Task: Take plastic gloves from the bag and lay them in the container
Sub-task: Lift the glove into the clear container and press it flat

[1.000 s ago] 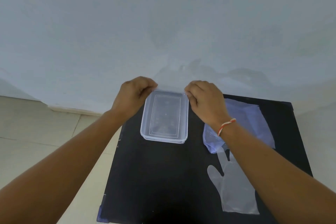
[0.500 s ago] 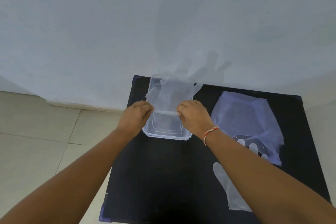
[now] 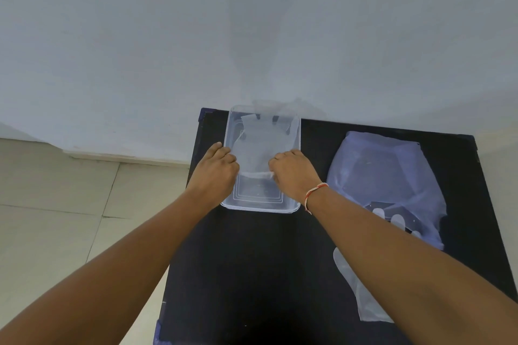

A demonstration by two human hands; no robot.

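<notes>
Glove (image 3: 262,145) apparently lies in container (image 3: 296,131).

Pale wall (image 3: 168,36) — tiled floor (image 3: 56,204)

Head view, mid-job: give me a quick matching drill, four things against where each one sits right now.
Things:
1. container
2. bag
3. loose glove
4. held glove

Places:
A. flat on the table's near right part
B. far left part of the table
C. pinched by both hands, draped in the container
D. far right part of the table

Pairs: 1-B, 2-D, 3-A, 4-C
</notes>
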